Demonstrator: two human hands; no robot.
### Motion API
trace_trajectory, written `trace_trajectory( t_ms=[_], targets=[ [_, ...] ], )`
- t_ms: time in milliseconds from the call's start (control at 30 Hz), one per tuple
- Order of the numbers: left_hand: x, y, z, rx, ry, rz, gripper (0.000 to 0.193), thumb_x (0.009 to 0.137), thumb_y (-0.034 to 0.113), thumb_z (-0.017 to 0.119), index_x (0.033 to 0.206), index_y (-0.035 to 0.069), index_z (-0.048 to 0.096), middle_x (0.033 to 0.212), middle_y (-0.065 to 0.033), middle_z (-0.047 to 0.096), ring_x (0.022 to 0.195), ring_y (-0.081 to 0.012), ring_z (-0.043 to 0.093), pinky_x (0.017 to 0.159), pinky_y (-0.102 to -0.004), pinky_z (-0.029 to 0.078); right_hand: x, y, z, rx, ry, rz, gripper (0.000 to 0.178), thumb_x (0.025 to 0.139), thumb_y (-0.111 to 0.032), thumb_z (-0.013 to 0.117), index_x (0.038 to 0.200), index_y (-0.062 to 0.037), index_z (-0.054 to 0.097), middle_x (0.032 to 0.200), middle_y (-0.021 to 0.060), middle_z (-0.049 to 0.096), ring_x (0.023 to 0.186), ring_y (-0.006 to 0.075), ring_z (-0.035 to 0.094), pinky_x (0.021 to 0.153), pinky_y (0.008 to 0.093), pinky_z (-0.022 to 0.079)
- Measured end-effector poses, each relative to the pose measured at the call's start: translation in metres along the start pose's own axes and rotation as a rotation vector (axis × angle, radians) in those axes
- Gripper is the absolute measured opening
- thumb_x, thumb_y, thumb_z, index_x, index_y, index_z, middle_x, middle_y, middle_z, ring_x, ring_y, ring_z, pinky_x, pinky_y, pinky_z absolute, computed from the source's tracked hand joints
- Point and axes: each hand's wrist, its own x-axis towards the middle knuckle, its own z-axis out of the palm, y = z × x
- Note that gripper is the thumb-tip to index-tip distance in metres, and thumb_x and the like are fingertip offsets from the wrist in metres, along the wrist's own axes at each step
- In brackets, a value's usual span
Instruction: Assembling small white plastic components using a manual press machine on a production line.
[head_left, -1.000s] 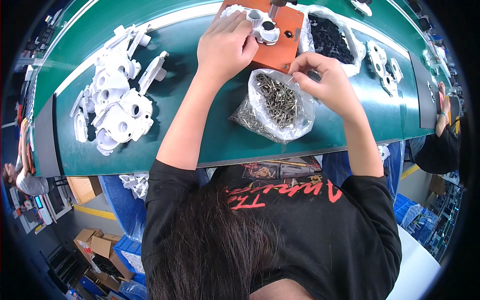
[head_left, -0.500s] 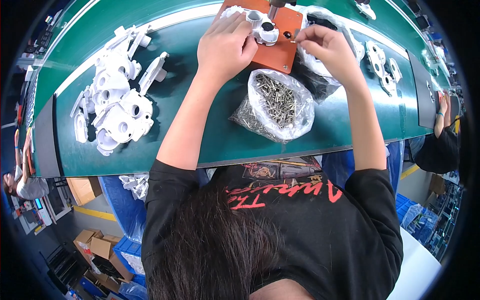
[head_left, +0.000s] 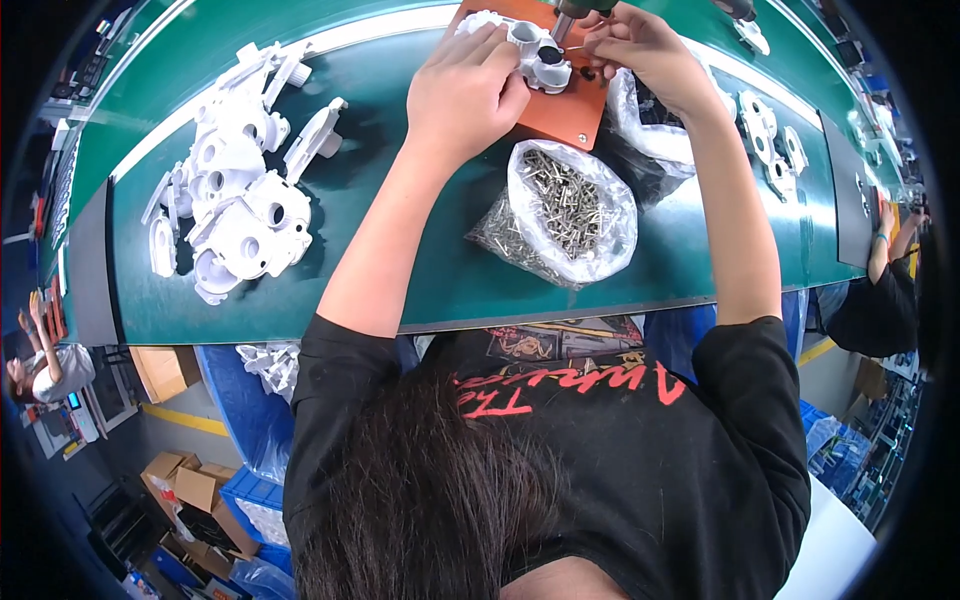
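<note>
Judged aligning step: left hand over white moulded-plastic housing on orange rectangular block, far side of green worktop, right hand beside grey metal shaft, both grips part-curled, closure and contents uncertain; next move calls for steadiness.

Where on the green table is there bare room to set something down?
Bare green table lies between the heap of white parts and the left forearm, and between the open bag of metal pieces and the right forearm. The orange block is crowded: left hand and right hand at it, second plastic bag alongside.
</note>
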Motion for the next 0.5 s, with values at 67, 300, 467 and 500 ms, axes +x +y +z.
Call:
trace_trajectory(
  t_ms=[67, 300, 467, 500],
  targets=[
    [-0.002, -0.001, 0.000, 0.005, -0.014, -0.018, 0.009, 0.073, 0.013, 0.061, 0.078, 0.005, 0.061, 0.101, -0.0114, 0.068, 0.096, -0.0273, 0.064, 0.082, -0.0366, 0.051, 0.000, -0.005, 0.004, 0.003, -0.034, 0.077, 0.018, 0.083, 0.008, 0.058, 0.099, 0.0001, 0.056, 0.090, 0.0087, 0.063, 0.078, 0.0162, 0.061, 0.065, 0.0267, 0.052],
    [0.004, 0.002, 0.001, 0.000, -0.007, 0.014, 0.010, 0.073, 0.013, 0.061, 0.078, 0.005, 0.062, 0.099, -0.0094, 0.068, 0.093, -0.0265, 0.064, 0.080, -0.0359, 0.051, 0.026, 0.045, -0.014, 0.344, -0.262, -0.240, 0.026, 0.083, 0.008, 0.058, 0.107, -0.0010, 0.053, 0.088, 0.0090, 0.064, 0.075, 0.0165, 0.063, 0.064, 0.0280, 0.054],
    [0.000, -0.001, 0.000, 0.017, 0.030, 0.022, 0.010, 0.072, 0.013, 0.061, 0.078, 0.005, 0.062, 0.097, -0.0078, 0.067, 0.088, -0.0257, 0.064, 0.077, -0.0356, 0.051, 0.008, -0.012, 0.003, 0.009, -0.162, 0.139, 0.019, 0.082, 0.004, 0.062, 0.100, -0.0012, 0.057, 0.084, 0.0076, 0.064, 0.075, 0.0153, 0.063, 0.064, 0.0256, 0.052],
    [0.000, -0.001, 0.000, 0.014, 0.016, 0.013, 0.010, 0.072, 0.013, 0.061, 0.078, 0.005, 0.062, 0.097, -0.0081, 0.067, 0.089, -0.0258, 0.064, 0.077, -0.0356, 0.051, 0.009, -0.015, 0.003, 0.004, -0.177, 0.159, 0.017, 0.082, 0.003, 0.063, 0.098, -0.0011, 0.058, 0.084, 0.0078, 0.065, 0.076, 0.0147, 0.063, 0.065, 0.0248, 0.052]
  ],
)
